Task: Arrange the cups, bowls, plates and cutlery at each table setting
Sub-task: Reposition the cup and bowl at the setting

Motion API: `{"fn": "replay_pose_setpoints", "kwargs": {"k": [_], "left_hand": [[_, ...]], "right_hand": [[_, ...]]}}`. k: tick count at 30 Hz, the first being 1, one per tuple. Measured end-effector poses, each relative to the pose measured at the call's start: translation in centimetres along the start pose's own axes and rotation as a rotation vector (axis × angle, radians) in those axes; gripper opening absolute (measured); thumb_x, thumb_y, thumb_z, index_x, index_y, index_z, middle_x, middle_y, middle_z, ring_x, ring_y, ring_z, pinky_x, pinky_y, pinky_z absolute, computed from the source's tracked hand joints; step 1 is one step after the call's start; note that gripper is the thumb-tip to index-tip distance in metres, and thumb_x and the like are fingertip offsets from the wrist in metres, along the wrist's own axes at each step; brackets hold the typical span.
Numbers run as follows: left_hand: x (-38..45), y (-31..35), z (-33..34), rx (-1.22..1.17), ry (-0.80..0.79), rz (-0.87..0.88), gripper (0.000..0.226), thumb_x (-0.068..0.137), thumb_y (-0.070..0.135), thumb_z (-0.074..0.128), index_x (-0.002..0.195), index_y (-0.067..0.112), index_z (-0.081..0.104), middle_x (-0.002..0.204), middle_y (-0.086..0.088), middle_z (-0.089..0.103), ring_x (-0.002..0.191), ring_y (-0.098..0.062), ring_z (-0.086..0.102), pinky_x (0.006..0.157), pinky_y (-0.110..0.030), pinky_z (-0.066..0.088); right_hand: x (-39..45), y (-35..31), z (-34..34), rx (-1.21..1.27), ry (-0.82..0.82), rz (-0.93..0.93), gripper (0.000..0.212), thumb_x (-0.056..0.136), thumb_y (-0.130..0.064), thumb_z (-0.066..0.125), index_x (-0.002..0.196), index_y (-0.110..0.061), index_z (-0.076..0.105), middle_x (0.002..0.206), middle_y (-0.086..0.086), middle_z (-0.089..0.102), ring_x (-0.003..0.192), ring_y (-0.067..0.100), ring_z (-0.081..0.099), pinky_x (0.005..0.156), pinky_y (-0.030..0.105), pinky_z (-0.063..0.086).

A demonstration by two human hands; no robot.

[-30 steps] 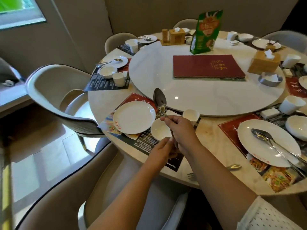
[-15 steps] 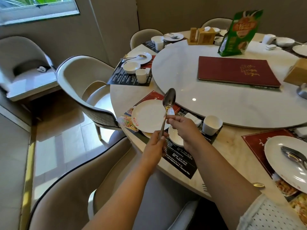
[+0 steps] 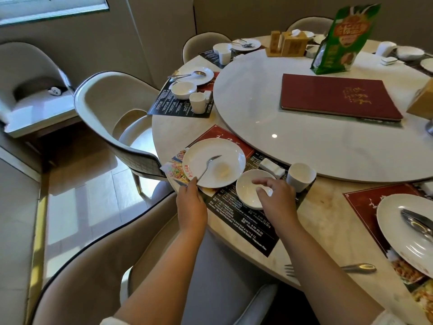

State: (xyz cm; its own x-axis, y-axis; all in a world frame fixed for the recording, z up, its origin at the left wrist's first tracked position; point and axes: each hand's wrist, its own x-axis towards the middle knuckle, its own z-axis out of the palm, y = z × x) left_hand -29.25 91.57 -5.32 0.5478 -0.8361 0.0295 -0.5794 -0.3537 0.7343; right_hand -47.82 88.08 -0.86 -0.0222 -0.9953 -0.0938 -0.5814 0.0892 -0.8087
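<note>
Your left hand point(image 3: 191, 202) is at the near-left rim of the plate point(image 3: 225, 158); its fingers pinch the handle end of the spoon point(image 3: 207, 166); the spoon lies on the plate, long axis running from near-left handle up to the far-right bowl end, which sits about plate centre; so the spoon looks placed but not yet let go. Your right hand point(image 3: 273, 195) hovers over the small bowl point(image 3: 248, 190), fingers loosely curled and spread, holding nothing; whether they touch the bowl rim, cannot tell. Bowl sits just right of the plate, near-right of it, on the dark placemat point(image 3: 246, 224); cup point(image 3: 301, 175) is just beyond and right of your right hand, near the turntable point(image 3: 304, 141) edge. Key relation: a fork point(image 3: 332, 268) lies on the tabletop point(image 3: 328, 226) near edge, well right of this setting, handle pointing right, tines left; right hand is nearer; likely next piece for the plate.
</note>
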Motion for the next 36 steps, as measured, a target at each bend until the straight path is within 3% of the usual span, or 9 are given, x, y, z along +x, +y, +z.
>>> {"fn": "replay_pose_setpoints", "kwargs": {"k": [4,9,14,20,23,26,29,32,36], "left_hand": [[0.5,0.0,0.5,0.03,-0.025,-0.014,0.048,0.102,0.019,0.039,0.15,0.02,0.035,0.14,-0.012,0.043,0.132,-0.03,0.041,0.107,-0.05,0.042],[0.5,0.3,0.8,0.034,-0.065,-0.02,0.05,0.103,0.022,0.039,0.152,0.019,0.031,0.141,-0.014,0.039,0.132,-0.03,0.039,0.109,-0.045,0.038],[0.5,0.1,1.4,-0.013,-0.12,-0.053,0.049,0.103,0.019,0.039,0.151,0.018,0.032,0.135,-0.015,0.04,0.125,-0.03,0.047,0.101,-0.038,0.041],[-0.5,-0.3,1.5,-0.044,-0.144,-0.072,0.046,0.097,0.012,0.048,0.143,0.014,0.048,0.129,-0.014,0.045,0.119,-0.03,0.05,0.091,-0.032,0.041],[-2.0,0.3,1.4,-0.059,-0.056,-0.14,0.045,0.094,0.014,0.056,0.138,0.016,0.053,0.133,-0.011,0.043,0.127,-0.027,0.042,0.101,-0.039,0.041],[-4.8,1.5,1.5,-0.077,-0.002,-0.038,0.037,0.092,0.013,0.059,0.129,0.02,0.06,0.13,-0.004,0.044,0.127,-0.02,0.039,0.103,-0.039,0.041],[-7.9,2.5,2.4,-0.193,-0.15,0.1,0.025,0.093,0.013,0.057,0.113,0.026,0.066,0.115,0.007,0.046,0.111,-0.01,0.046,0.093,-0.03,0.045],[-10.0,3.1,3.5,-0.268,-0.307,0.184,0.022,0.095,0.012,0.055,0.106,0.025,0.069,0.11,0.007,0.053,0.104,-0.006,0.051,0.085,-0.02,0.045],[-11.2,4.0,3.9,-0.319,-0.422,0.226,0.022,0.096,0.01,0.054,0.104,0.022,0.07,0.105,0.009,0.057,0.094,0.003,0.054,0.078,-0.015,0.044]], "right_hand": [[-0.6,0.5,0.4,-0.025,0.006,-0.004,0.023,0.092,-0.018,0.06,0.098,-0.038,0.068,0.125,-0.002,0.052,0.129,0.021,0.033,0.101,0.034,0.035],[-1.4,1.4,0.6,0.002,0.03,-0.014,0.027,0.093,-0.012,0.058,0.092,-0.037,0.069,0.113,-0.012,0.049,0.123,0.016,0.034,0.103,0.032,0.039],[-3.0,2.3,-0.8,-0.002,0.036,-0.019,0.025,0.093,-0.012,0.058,0.097,-0.034,0.069,0.114,-0.011,0.05,0.115,0.007,0.034,0.082,0.01,0.032],[-5.1,3.7,-2.5,-0.007,0.002,0.036,0.023,0.095,-0.014,0.056,0.096,-0.029,0.072,0.106,-0.01,0.054,0.109,0.008,0.037,0.085,0.019,0.032],[-6.2,4.3,-3.0,-0.056,0.015,0.053,0.023,0.095,-0.014,0.055,0.098,-0.029,0.073,0.105,-0.012,0.055,0.109,0.006,0.036,0.086,0.019,0.031],[-7.5,5.3,-3.4,-0.202,0.025,0.045,0.024,0.095,-0.013,0.054,0.1,-0.028,0.071,0.108,-0.01,0.055,0.108,0.007,0.038,0.085,0.018,0.033],[-8.7,6.7,-4.2,-0.372,-0.021,0.051,0.03,0.096,-0.008,0.05,0.107,-0.028,0.07,0.112,-0.006,0.053,0.112,0.012,0.042,0.088,0.022,0.038],[-9.4,7.8,-5.5,-0.532,-0.192,0.093,0.033,0.093,-0.007,0.054,0.112,-0.032,0.065,0.115,-0.003,0.045,0.11,0.015,0.046,0.091,0.027,0.043],[-9.9,8.7,-6.5,-0.511,-0.348,0.113,0.028,0.089,-0.01,0.063,0.106,-0.032,0.066,0.109,-0.004,0.043,0.098,0.012,0.05,0.081,0.023,0.041]]}}
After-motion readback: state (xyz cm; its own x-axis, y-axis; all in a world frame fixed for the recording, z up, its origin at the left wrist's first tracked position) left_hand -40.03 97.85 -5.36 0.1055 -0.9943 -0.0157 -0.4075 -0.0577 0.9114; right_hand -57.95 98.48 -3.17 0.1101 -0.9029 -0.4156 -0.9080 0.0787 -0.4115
